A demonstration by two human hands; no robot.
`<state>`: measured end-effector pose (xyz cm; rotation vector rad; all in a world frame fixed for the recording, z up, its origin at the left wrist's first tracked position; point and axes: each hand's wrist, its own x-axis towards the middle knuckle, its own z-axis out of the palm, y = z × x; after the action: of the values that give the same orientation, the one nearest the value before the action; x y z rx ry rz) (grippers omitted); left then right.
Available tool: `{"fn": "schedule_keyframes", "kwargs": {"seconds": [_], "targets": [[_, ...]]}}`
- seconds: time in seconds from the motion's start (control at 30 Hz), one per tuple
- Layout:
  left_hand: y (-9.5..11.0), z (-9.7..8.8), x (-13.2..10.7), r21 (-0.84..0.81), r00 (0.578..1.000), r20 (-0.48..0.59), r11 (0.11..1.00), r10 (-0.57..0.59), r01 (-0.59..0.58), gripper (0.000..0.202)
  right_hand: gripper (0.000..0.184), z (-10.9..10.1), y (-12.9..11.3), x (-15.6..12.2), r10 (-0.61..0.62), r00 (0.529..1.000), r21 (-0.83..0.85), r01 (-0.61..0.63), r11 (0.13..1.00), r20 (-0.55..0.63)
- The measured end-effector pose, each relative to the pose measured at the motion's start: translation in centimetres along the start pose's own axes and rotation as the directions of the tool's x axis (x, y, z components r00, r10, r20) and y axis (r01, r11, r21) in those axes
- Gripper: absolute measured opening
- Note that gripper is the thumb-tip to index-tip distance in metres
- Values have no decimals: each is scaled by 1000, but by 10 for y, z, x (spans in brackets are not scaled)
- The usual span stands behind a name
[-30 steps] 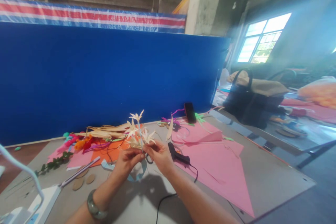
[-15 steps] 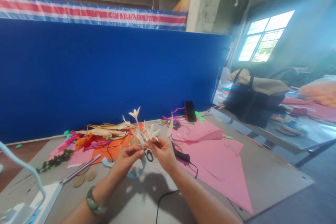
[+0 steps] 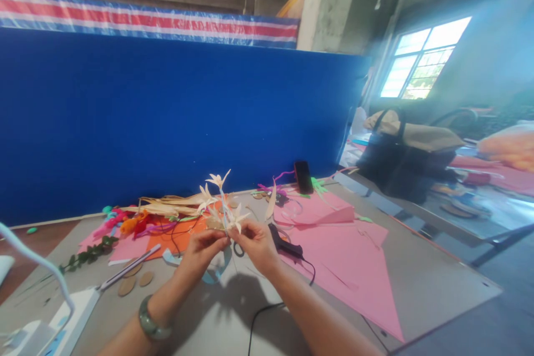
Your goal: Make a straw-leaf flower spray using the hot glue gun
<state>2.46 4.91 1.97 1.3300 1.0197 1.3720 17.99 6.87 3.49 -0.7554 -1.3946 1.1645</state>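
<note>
My left hand, a green bangle on its wrist, pinches the pale-blue wrapped stem of a bunch of cream flowers made of pointed petals. Thumb and fingers of my right hand close on the stem at the base of the lowest bloom, right beside the left fingertips. The bunch stands upright above both hands. Below the left hand a light-blue tape curls near the tabletop. A dark scissors handle shows between the hands, partly covered.
A black glue gun with a cord lies right of my right hand, by pink sheets. Dried husks, a leafy sprig, a pen and a white power strip are leftward. A phone leans against the blue panel.
The flowers in my hands have turned and drawn closer together around the stem. My right hand has shifted slightly nearer my left. The left hand stays almost in place.
</note>
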Motion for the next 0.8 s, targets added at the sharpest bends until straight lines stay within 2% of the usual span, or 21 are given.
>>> {"fn": "schedule_keyframes", "kwargs": {"seconds": [0.23,0.6,0.8], "targets": [[-9,-4,2,86,999,17,995,46,-47,15,31,3,5,1,-19,999,123,14,992,45],[-21,-5,3,87,995,54,992,81,-86,15,32,4,11,0,-45,999,88,45,995,-1],[-16,-4,1,114,995,63,990,80,-86,14,32,5,8,0,-64,998,65,64,996,-10]]}}
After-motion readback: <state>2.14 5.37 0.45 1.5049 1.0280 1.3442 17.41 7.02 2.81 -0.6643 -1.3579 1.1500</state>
